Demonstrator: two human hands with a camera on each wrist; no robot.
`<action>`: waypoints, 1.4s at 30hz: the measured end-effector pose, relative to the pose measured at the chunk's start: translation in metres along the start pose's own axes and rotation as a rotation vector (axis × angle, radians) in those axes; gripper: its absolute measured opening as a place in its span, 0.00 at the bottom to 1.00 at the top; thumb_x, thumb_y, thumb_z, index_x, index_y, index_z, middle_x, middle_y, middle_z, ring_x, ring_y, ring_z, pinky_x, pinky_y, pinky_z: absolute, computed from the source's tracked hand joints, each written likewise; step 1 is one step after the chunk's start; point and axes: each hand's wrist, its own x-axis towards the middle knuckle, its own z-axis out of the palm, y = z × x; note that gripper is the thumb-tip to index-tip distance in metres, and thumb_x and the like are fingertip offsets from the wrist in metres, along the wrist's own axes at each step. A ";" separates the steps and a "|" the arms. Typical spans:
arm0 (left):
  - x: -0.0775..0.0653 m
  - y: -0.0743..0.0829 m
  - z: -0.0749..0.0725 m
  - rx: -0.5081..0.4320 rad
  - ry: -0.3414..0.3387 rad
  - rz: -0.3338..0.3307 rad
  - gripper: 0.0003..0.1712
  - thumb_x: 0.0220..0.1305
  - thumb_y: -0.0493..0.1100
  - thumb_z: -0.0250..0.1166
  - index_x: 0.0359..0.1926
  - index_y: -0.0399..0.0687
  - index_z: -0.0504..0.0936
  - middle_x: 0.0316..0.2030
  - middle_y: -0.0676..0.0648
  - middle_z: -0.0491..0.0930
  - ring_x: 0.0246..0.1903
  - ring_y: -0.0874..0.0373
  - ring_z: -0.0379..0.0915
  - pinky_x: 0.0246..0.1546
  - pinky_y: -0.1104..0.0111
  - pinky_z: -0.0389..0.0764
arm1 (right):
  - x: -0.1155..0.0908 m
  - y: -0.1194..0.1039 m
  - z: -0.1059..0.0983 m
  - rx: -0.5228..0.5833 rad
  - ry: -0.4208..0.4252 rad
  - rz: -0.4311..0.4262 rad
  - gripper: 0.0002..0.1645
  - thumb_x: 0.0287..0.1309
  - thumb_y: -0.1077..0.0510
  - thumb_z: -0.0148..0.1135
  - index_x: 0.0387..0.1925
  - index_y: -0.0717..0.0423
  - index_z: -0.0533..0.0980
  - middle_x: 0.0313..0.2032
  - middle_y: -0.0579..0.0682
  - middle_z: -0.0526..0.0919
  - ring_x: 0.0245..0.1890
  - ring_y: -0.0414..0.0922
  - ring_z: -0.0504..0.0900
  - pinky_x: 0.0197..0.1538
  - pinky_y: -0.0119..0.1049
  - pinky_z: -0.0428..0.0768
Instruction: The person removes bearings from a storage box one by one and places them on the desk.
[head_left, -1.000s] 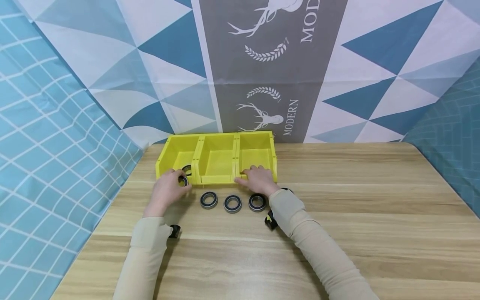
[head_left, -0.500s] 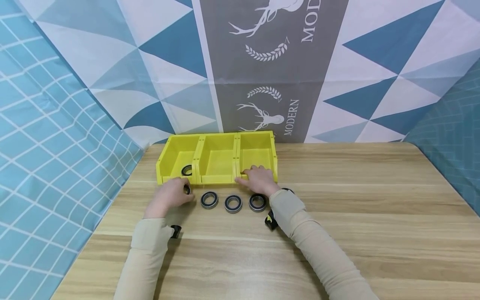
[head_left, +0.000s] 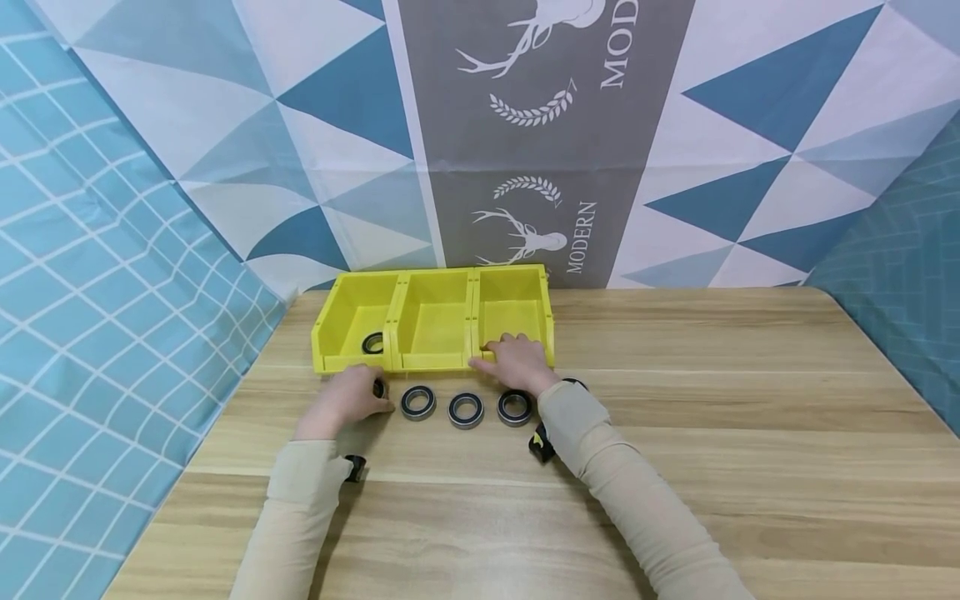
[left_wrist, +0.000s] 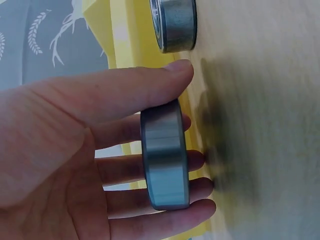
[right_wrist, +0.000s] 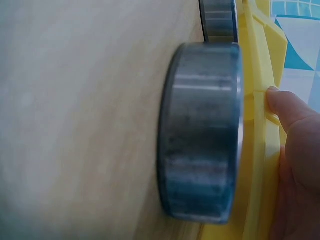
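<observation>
My left hand (head_left: 347,400) holds a ball bearing (left_wrist: 165,155) between thumb and fingers, close over the table just in front of the left yellow bin (head_left: 341,308). Seen edge-on in the left wrist view, its steel outer ring faces the camera. My right hand (head_left: 521,362) grips the front lip of the right yellow bin (head_left: 513,287), thumb outside and fingers over the edge. Three more bearings lie flat in a row before the bins: a left one (head_left: 417,416), a middle one (head_left: 466,423) and a right one (right_wrist: 200,130). Another bearing (head_left: 367,343) sits inside the left bin.
A middle yellow bin (head_left: 435,321) joins the other two side by side. Behind them rises a patterned wall cloth (head_left: 525,150). The wooden table (head_left: 712,400) extends to the right and toward me. Black wrist devices (head_left: 540,443) are strapped under both sleeves.
My left hand has brought its bearing from the left bin's front lip down and slightly right, to the table beside the row. The right hand stays on its bin.
</observation>
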 end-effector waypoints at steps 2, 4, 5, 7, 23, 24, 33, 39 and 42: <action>0.000 0.001 -0.001 0.004 -0.001 -0.004 0.14 0.41 0.46 0.68 0.29 0.45 0.75 0.25 0.49 0.74 0.25 0.57 0.66 0.30 0.63 0.69 | 0.000 0.000 0.000 0.001 0.002 0.000 0.38 0.49 0.28 0.34 0.54 0.45 0.67 0.50 0.51 0.70 0.45 0.51 0.68 0.40 0.46 0.67; -0.001 0.002 -0.002 0.010 -0.002 -0.002 0.14 0.41 0.45 0.68 0.29 0.45 0.75 0.26 0.49 0.74 0.26 0.57 0.67 0.31 0.62 0.69 | 0.000 0.000 0.000 0.000 0.005 0.000 0.38 0.49 0.28 0.34 0.54 0.45 0.67 0.50 0.51 0.70 0.45 0.51 0.69 0.40 0.46 0.67; -0.001 0.002 -0.002 0.013 -0.004 0.000 0.14 0.41 0.45 0.68 0.29 0.45 0.75 0.26 0.49 0.74 0.26 0.57 0.67 0.31 0.62 0.69 | 0.000 0.000 0.000 0.001 0.005 -0.001 0.38 0.49 0.28 0.34 0.54 0.45 0.67 0.50 0.51 0.70 0.45 0.51 0.68 0.40 0.46 0.67; -0.001 0.003 -0.002 0.025 -0.011 0.008 0.13 0.41 0.44 0.68 0.28 0.45 0.75 0.25 0.49 0.73 0.25 0.57 0.66 0.30 0.62 0.69 | 0.000 0.000 0.000 0.003 0.006 -0.002 0.38 0.49 0.28 0.35 0.54 0.45 0.67 0.50 0.51 0.70 0.45 0.51 0.68 0.40 0.46 0.67; -0.001 0.009 0.003 0.065 0.012 0.009 0.16 0.36 0.46 0.70 0.24 0.44 0.73 0.23 0.48 0.71 0.25 0.55 0.65 0.29 0.62 0.69 | -0.001 -0.002 -0.002 0.008 -0.009 0.008 0.38 0.50 0.28 0.35 0.54 0.45 0.67 0.52 0.52 0.68 0.46 0.52 0.67 0.41 0.47 0.67; -0.001 0.009 0.003 0.064 0.012 0.002 0.16 0.37 0.46 0.70 0.24 0.44 0.72 0.23 0.48 0.71 0.25 0.55 0.65 0.29 0.61 0.69 | -0.001 -0.002 -0.002 0.010 -0.009 0.009 0.38 0.50 0.28 0.35 0.54 0.45 0.66 0.52 0.52 0.68 0.47 0.52 0.67 0.42 0.47 0.66; -0.002 0.011 0.003 0.069 0.009 -0.012 0.16 0.39 0.46 0.69 0.27 0.43 0.73 0.28 0.44 0.72 0.28 0.53 0.67 0.33 0.59 0.70 | -0.001 -0.001 -0.002 0.018 -0.011 0.011 0.38 0.50 0.28 0.35 0.54 0.45 0.67 0.52 0.51 0.68 0.47 0.52 0.67 0.42 0.47 0.66; -0.002 0.011 0.003 0.055 0.009 -0.025 0.17 0.40 0.46 0.68 0.29 0.42 0.74 0.29 0.44 0.70 0.28 0.53 0.67 0.33 0.59 0.70 | 0.000 0.000 -0.001 0.019 -0.010 0.009 0.38 0.49 0.28 0.35 0.54 0.44 0.67 0.51 0.51 0.69 0.45 0.52 0.68 0.41 0.47 0.66; -0.002 0.010 0.003 0.046 0.010 -0.026 0.17 0.40 0.46 0.68 0.29 0.42 0.74 0.28 0.45 0.70 0.27 0.54 0.66 0.31 0.61 0.70 | 0.000 0.000 -0.001 0.017 -0.010 0.012 0.38 0.49 0.28 0.35 0.54 0.44 0.67 0.50 0.51 0.69 0.45 0.51 0.68 0.40 0.46 0.67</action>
